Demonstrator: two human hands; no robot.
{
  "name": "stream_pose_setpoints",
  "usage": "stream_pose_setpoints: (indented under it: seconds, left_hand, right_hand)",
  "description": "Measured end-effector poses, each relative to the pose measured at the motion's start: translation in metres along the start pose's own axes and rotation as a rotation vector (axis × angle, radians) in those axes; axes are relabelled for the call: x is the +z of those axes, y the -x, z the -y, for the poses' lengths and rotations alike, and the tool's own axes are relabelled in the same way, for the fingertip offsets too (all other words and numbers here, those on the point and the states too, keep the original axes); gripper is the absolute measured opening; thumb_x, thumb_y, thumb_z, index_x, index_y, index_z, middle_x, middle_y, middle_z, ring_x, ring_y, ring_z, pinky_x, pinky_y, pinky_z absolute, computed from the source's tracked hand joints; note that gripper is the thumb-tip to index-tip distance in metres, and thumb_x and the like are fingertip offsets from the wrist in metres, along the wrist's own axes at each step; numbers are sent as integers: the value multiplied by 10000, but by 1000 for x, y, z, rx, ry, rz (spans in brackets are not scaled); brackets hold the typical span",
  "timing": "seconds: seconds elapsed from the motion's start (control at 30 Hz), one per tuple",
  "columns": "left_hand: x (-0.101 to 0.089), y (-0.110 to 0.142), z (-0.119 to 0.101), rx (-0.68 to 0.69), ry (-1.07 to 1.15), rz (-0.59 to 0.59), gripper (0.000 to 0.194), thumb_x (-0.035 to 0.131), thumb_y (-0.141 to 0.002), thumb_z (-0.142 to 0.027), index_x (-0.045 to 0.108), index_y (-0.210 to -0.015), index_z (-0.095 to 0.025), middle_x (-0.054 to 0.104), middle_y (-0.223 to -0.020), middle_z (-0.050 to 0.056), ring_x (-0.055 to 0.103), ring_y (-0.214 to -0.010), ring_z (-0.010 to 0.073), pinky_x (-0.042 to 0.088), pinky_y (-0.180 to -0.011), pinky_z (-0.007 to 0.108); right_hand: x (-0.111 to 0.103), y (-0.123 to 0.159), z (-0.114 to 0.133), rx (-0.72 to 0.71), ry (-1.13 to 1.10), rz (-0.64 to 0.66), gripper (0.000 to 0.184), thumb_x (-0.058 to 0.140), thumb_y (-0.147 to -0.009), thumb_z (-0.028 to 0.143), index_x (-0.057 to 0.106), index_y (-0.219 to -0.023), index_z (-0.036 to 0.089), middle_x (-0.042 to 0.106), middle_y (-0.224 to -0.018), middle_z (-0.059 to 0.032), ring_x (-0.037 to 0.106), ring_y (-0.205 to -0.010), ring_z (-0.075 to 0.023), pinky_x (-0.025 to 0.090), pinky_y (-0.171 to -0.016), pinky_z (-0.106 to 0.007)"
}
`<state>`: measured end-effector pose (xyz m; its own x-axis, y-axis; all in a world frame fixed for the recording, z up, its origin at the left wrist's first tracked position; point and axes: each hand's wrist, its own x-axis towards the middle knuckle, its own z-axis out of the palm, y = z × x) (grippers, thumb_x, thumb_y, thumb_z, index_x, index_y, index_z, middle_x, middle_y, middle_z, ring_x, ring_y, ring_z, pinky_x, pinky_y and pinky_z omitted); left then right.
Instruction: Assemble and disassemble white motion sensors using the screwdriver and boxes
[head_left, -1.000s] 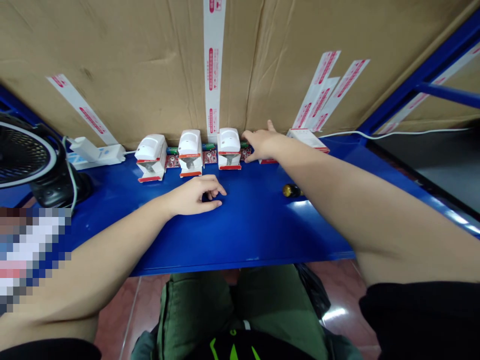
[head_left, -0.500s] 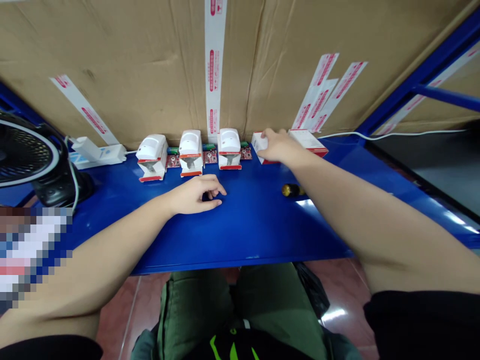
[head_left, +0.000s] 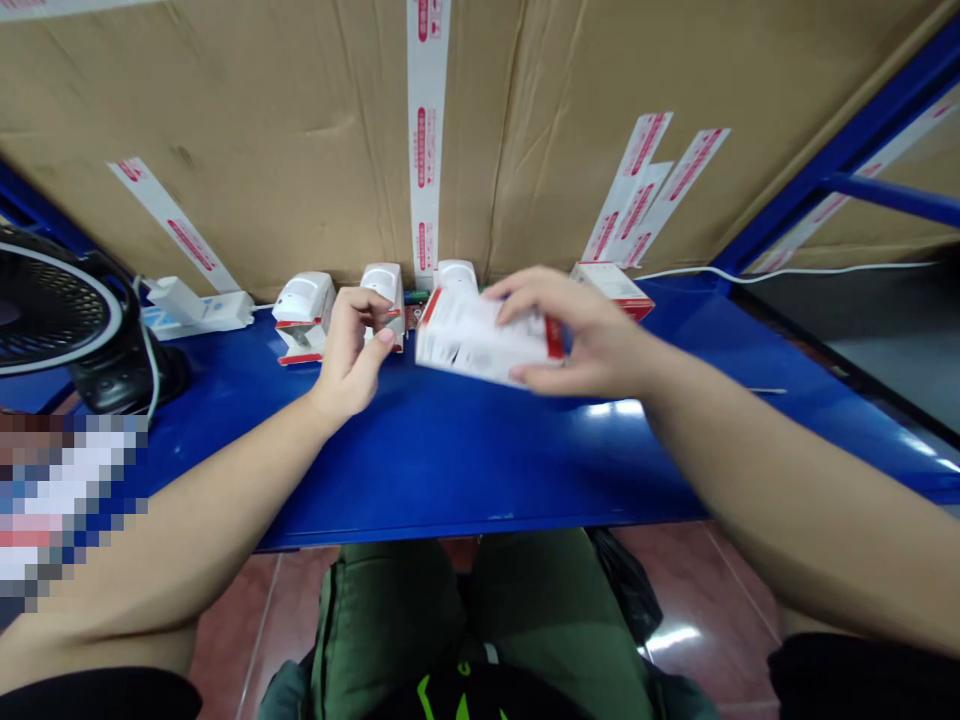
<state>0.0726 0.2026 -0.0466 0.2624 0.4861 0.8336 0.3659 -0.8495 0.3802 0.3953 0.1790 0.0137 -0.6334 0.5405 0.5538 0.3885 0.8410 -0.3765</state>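
Observation:
A small white and red cardboard box [head_left: 480,345] is tilted above the blue table, slightly blurred, with my right hand [head_left: 577,335] gripping its right end. My left hand [head_left: 354,350] is raised to the left of the box, fingers curved and thumb apart, holding nothing. Behind the hands stand three white sensor-like devices on open boxes: the left device [head_left: 304,297] shows fully, the middle device [head_left: 382,285] is partly behind my left fingers, and the right device [head_left: 457,274] is mostly covered by the held box. Another white and red box [head_left: 615,285] lies at the back right.
A black fan [head_left: 52,310] and a white power strip [head_left: 202,312] stand on the left of the blue table [head_left: 450,470]. Taped cardboard [head_left: 300,130] rises behind. A white cable [head_left: 750,272] runs along the back right, and a thin rod [head_left: 765,390] lies on the right.
My right hand has lifted the box from the back of the table and brought it left and nearer. My left hand has risen and moved left, its fingers opening.

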Motion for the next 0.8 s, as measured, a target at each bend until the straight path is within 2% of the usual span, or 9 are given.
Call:
stream_pose_setpoints:
  seconds: [0.03, 0.1, 0.2, 0.27, 0.33, 0.4, 0.53, 0.7, 0.8]
  left_hand:
    - [-3, -2, -1, 19, 28, 46, 303, 524, -1154, -570, 595, -1242, -289, 646, -1154, 84, 650, -978, 245, 615, -887, 422]
    - [-10, -6, -3, 96, 74, 266, 358, 537, -1142, -600, 618, -1269, -275, 695, -1199, 108, 686, -1060, 271, 618, -940, 444]
    - [-16, -9, -8, 118, 113, 641, 482, 663, -1070, -607, 631, -1381, -240, 765, -1273, 136, 751, -1109, 296, 633, -970, 447]
    - [-16, -8, -10, 51, 118, 758, 673, 796, -980, -565, 574, -1515, -223, 771, -1378, 157, 788, -1141, 307, 649, -964, 421]
    - [-13, -4, -10, -15, 124, 775, 845, 878, -917, -512, 501, -1616, -222, 739, -1499, 181, 792, -1247, 332, 654, -1023, 421]
    - [-9, -1, -10, -36, 157, 756, 900, 901, -905, -482, 476, -1655, -224, 700, -1578, 196, 764, -1352, 354, 644, -1105, 445]
    - [-4, 2, -8, -2, 215, 726, 882, 881, -941, -433, 461, -1687, -218, 671, -1617, 216, 739, -1409, 365, 636, -1157, 484]
    - [2, 5, -3, 14, 213, 650, 850, 858, -964, -450, 472, -1680, -200, 665, -1612, 237, 730, -1409, 380, 625, -1181, 526]
    - [4, 7, -1, 23, 225, 633, 851, 856, -965, -472, 473, -1677, -208, 674, -1596, 234, 730, -1403, 377, 627, -1177, 528]
  right_hand:
    - [12, 3, 3, -99, -27, 71, 295, 783, -864, 335, 695, -1141, 284, 765, -1384, -106, 729, -1288, -309, 602, -1106, -502]
    - [39, 7, 4, -221, -41, 132, 242, 766, -904, 264, 689, -1133, 270, 761, -1402, -124, 748, -1263, -286, 634, -1050, -463]
    - [70, 13, -3, -279, -57, 12, 226, 821, -933, 298, 681, -1105, 254, 768, -1325, -140, 765, -1181, -275, 666, -975, -448]
    - [80, 16, -10, -270, -60, -122, 290, 889, -913, 374, 684, -1082, 258, 760, -1286, -136, 767, -1142, -278, 678, -939, -459]
    - [82, 19, -15, -269, -60, -224, 340, 934, -888, 437, 682, -1040, 266, 754, -1250, -122, 773, -1121, -280, 687, -921, -474]
    - [82, 21, -18, -286, -69, -284, 357, 946, -885, 470, 672, -1000, 271, 755, -1208, -102, 783, -1098, -274, 697, -915, -480]
    - [82, 24, -18, -323, -72, -360, 355, 939, -910, 471, 653, -984, 274, 770, -1167, -84, 809, -1101, -272, 714, -902, -474]
    - [80, 25, -18, -207, 14, -381, 371, 901, -935, 561, 657, -918, 283, 803, -1109, -76, 824, -1080, -296, 719, -948, -541]
    - [80, 24, -18, -242, 42, -418, 369, 891, -943, 565, 655, -899, 284, 783, -1025, -67, 816, -1036, -296, 712, -897, -516]
